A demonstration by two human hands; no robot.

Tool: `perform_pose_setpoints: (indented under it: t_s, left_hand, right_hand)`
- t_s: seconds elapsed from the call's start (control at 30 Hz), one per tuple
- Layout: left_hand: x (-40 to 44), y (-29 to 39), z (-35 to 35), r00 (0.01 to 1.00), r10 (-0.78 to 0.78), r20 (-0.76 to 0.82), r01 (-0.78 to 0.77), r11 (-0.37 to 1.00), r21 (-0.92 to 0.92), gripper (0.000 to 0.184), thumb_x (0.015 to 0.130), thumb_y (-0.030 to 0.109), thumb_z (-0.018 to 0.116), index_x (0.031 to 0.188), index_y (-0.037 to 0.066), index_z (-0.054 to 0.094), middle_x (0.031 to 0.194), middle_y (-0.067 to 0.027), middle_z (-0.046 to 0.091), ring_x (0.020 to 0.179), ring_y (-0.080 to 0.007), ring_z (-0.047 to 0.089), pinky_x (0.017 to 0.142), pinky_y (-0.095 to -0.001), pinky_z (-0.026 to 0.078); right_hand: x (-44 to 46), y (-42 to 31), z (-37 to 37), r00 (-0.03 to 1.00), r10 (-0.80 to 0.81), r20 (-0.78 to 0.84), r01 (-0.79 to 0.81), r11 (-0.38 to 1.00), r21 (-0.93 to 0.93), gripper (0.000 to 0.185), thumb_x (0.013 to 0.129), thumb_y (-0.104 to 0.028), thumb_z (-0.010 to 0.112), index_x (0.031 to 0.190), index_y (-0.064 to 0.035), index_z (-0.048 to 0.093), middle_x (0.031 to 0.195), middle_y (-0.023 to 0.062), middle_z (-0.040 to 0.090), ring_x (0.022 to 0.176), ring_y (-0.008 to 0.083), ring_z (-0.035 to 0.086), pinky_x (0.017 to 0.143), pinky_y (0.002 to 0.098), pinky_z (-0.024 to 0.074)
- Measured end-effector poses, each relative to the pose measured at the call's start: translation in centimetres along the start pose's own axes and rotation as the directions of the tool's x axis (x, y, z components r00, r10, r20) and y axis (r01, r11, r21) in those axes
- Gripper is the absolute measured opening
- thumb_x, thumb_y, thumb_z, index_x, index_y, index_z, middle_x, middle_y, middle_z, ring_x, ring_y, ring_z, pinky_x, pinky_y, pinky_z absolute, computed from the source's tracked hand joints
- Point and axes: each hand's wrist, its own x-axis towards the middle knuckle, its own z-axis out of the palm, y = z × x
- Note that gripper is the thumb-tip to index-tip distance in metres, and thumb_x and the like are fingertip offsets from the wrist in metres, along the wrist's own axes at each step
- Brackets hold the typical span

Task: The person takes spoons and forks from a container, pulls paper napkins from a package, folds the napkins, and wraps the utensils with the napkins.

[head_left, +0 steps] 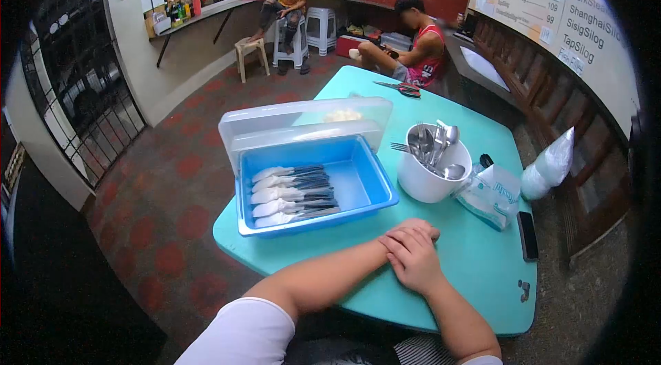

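Note:
My left hand (428,228) rests on the turquoise table (358,255), its fingers mostly hidden. My right hand (413,255) lies across it with fingers laid flat and nothing held. Left of them stands a blue plastic bin (313,220) containing several utensil sets (289,193) with white paper wrapped round one end. Its translucent lid (275,120) stands tilted up at the back of the bin. Just beyond my hands is a white tub (430,189) of loose spoons and forks (434,148). A plastic pack of tissues (492,196) lies beside the tub.
Scissors (401,88) lie at the table's far end. At the right edge are a rolled plastic bundle (549,169), a phone (528,235) and several coins (525,290). One person (423,48) sits low beyond the table; another (289,0) sits on a stool farther back.

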Motion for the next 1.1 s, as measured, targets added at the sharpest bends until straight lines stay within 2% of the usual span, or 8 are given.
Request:
perform_pose_setpoints:
  t_s: [0.27,0.57,1.1]
  left_hand:
    - [0.4,0.6,0.1,0.997,-0.050,0.056,0.048,0.998,0.028,0.020,0.075,0.029,0.060,0.085,0.012,0.063,0.090,-0.0134,0.064,0.086,-0.0325,0.061,0.072,-0.0444,0.046]
    - [0.7,0.1,0.2,0.995,-0.062,0.080,0.060,0.998,0.024,0.019,0.076,0.028,0.059,0.086,0.013,0.063,0.092,-0.0124,0.064,0.087,-0.0324,0.061,0.073,-0.0441,0.046]
    - [0.9,0.4,0.5,0.994,-0.058,0.092,0.055,0.998,0.034,0.018,0.078,0.027,0.058,0.089,0.015,0.064,0.096,-0.0107,0.065,0.090,-0.0322,0.061,0.075,-0.0436,0.047]
  right_hand:
    - [0.0,0.6,-0.7,1.000,0.011,0.015,-0.013,0.989,0.146,0.031,0.079,-0.016,0.064,0.110,-0.0091,0.063,0.109,0.0103,0.060,0.104,0.0296,0.057,0.096,0.0457,0.0398]
    - [-0.3,1.1,-1.3,0.994,0.045,0.104,-0.064,0.980,0.187,0.039,0.077,-0.019,0.067,0.115,-0.0097,0.060,0.113,0.0110,0.059,0.107,0.0305,0.055,0.097,0.0460,0.0393]
    - [-0.2,1.1,-1.2,0.996,0.040,0.082,-0.055,0.980,0.192,0.042,0.075,-0.011,0.065,0.116,-0.0101,0.060,0.114,0.0106,0.058,0.108,0.0305,0.054,0.099,0.0452,0.0387]
